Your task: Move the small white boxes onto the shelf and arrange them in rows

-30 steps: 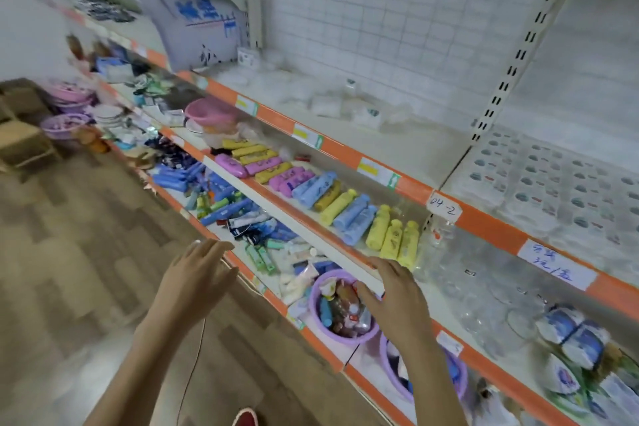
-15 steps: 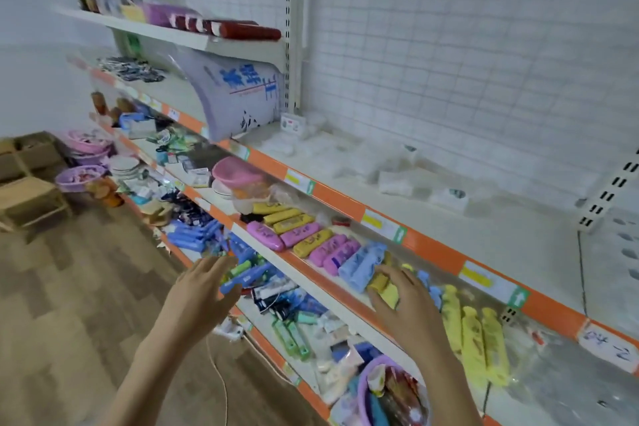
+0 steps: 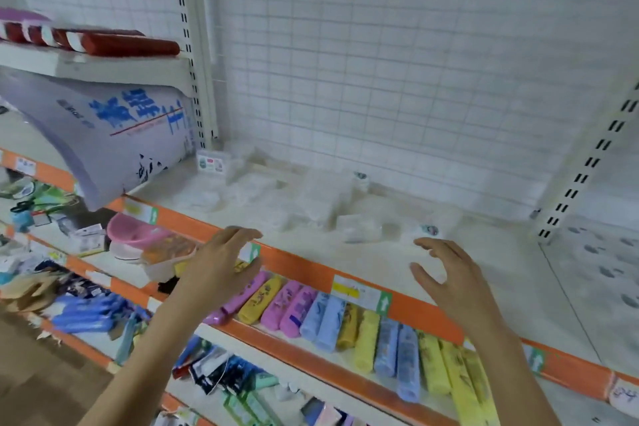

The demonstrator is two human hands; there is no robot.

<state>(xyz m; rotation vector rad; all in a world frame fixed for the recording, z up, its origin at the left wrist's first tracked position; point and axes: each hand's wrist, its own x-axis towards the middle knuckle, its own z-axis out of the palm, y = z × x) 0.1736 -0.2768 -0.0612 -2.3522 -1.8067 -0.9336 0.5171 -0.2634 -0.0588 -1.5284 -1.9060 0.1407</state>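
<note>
While both hands hover at the shelf point(image 3: 484, 273) edge, left hand point(image 3: 221, 263) and right hand point(image 3: 449, 277) spread, loosely curved, holding nothing — small white boxes point(image 3: 359, 228) scattered just beyond the fingertips.

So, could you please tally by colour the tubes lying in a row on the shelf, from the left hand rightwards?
Pink tubes: 3
Yellow tubes: 6
Blue tubes: 4
Total: 13
The left hand partly covers the first pink tube, and may hide more tubes behind it.
</note>
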